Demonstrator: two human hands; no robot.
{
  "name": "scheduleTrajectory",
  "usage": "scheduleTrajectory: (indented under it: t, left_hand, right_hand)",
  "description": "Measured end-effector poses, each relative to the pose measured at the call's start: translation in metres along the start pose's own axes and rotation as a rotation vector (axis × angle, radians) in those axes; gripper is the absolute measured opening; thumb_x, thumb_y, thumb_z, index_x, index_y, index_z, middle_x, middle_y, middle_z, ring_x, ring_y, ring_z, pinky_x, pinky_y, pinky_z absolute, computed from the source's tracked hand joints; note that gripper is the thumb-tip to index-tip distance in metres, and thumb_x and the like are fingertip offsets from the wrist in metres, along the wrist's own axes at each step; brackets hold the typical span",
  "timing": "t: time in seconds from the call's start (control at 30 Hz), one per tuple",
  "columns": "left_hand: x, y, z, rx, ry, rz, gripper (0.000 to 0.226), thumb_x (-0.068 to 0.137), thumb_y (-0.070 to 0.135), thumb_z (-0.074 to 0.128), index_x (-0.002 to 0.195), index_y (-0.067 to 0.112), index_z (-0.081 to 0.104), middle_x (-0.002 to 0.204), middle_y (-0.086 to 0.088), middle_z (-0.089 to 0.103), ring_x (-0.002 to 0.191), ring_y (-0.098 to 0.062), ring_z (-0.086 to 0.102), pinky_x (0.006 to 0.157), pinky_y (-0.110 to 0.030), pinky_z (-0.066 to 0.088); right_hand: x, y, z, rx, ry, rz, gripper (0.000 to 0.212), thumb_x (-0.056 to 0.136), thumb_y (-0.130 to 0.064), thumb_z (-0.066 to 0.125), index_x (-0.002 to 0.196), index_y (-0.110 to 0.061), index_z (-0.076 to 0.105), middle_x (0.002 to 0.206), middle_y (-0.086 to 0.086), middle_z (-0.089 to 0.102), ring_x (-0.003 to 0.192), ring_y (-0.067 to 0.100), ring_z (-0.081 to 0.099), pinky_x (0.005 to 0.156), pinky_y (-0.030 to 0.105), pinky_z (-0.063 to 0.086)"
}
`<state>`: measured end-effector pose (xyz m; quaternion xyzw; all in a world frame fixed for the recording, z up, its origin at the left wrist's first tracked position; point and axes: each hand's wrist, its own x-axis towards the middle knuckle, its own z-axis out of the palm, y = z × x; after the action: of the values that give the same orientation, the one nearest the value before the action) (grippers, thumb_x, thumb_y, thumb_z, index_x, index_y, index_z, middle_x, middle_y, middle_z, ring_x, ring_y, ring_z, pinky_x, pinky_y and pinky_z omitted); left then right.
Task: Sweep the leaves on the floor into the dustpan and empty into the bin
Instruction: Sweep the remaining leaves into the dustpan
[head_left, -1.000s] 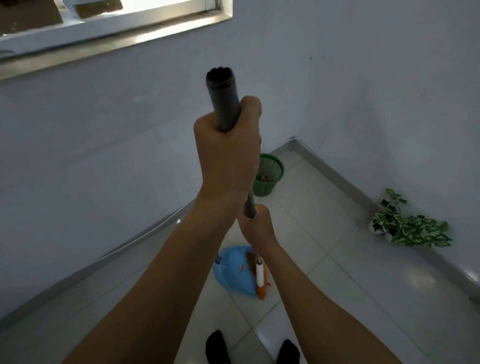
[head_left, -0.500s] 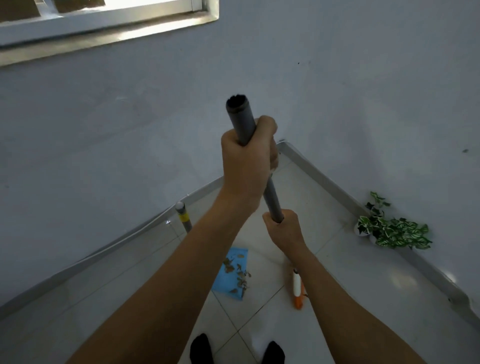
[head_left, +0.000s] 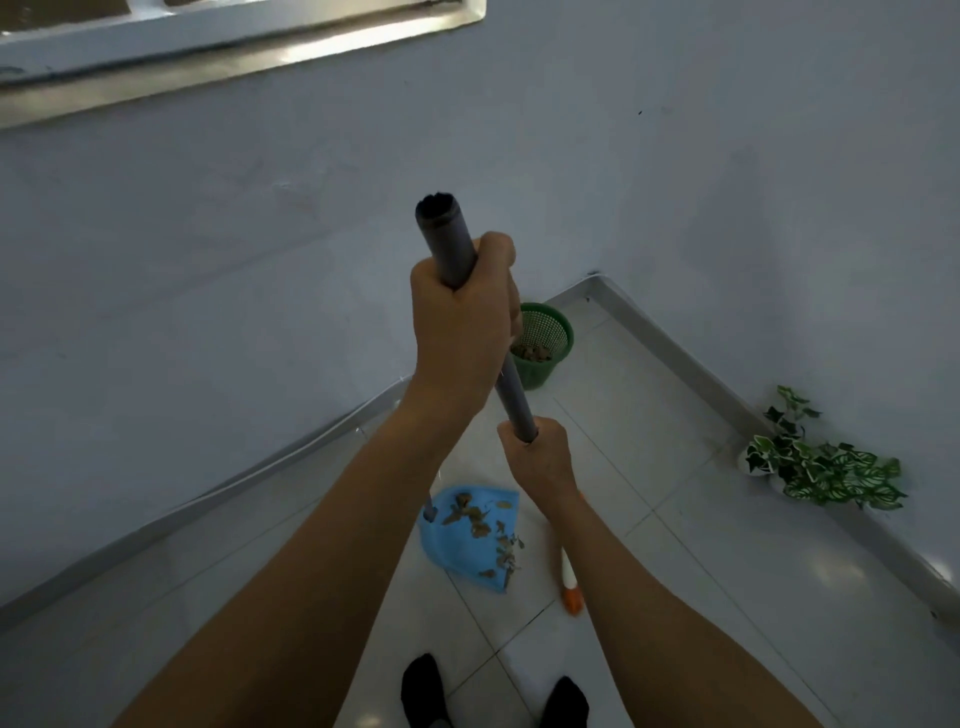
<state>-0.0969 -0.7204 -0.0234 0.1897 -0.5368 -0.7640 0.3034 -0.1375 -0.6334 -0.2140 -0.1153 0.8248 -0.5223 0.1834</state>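
Broom head (head_left: 571, 597) has swung off the dustpan (head_left: 452, 551) since a second ago and now sits on the floor just right of the pan's lip. It has barely shifted in the last half second. Leaves (head_left: 475, 519) lie spread across the pan, with a few at or just over the lip on the broom side. Left hand (head_left: 462, 322) is wrapped tight round the top of the broom handle (head_left: 447, 244). Right hand (head_left: 537, 457) grips the handle lower down, above the pan. Bin (head_left: 550, 374) stands beyond the pan in the wall corner, well apart, with brown litter already inside. Plant (head_left: 821, 467) is far right of the pan. Judgement: sweeping is nearly done. One more short stroke should take in the lip strays, then lift the pan and tip it into the bin.
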Motion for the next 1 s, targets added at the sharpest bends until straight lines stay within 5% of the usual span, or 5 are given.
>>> scheduleTrajectory:
  t: [0.23,0.43,0.83,1.0]
  left_hand:
    - [0.013,0.045,-0.005,0.034,-0.051,0.089,0.04,0.087,0.005,0.051,0.051,0.014,0.038,0.038,0.005,0.031,0.033,-0.007,0.026,0.039,-0.018,0.026]
    - [0.014,0.067,0.014,0.028,-0.098,0.1,0.048,0.087,0.006,0.055,0.045,0.015,0.034,0.039,0.004,0.029,0.033,-0.007,0.025,0.038,-0.017,0.026]
    - [0.018,0.023,-0.015,-0.08,-0.069,-0.047,0.054,0.087,0.005,0.049,0.039,0.025,0.039,0.034,0.011,0.032,0.031,-0.006,0.026,0.04,-0.019,0.026]
    - [0.013,-0.003,-0.035,-0.049,-0.039,-0.074,0.039,0.075,0.015,0.049,0.038,0.026,0.04,0.035,0.011,0.033,0.033,-0.006,0.028,0.043,-0.02,0.027]
  right_hand:
    - [0.0,-0.05,0.038,0.159,-0.009,0.0,0.043,0.084,-0.004,0.055,0.053,-0.019,0.029,0.045,-0.006,0.027,0.036,0.004,0.024,0.041,0.019,0.024]
    - [0.0,-0.074,0.026,0.14,0.012,-0.029,0.045,0.085,0.007,0.047,0.052,-0.018,0.028,0.03,-0.012,0.026,0.029,0.005,0.027,0.035,0.011,0.021]
    - [0.009,-0.024,0.003,-0.091,0.082,-0.02,0.046,0.082,-0.006,0.058,0.05,-0.02,0.028,0.041,-0.01,0.028,0.032,0.007,0.027,0.043,0.02,0.022]
    - [0.007,-0.004,0.023,-0.082,0.015,0.045,0.044,0.081,-0.006,0.058,0.051,-0.02,0.029,0.04,-0.011,0.03,0.039,0.005,0.023,0.048,0.026,0.023]
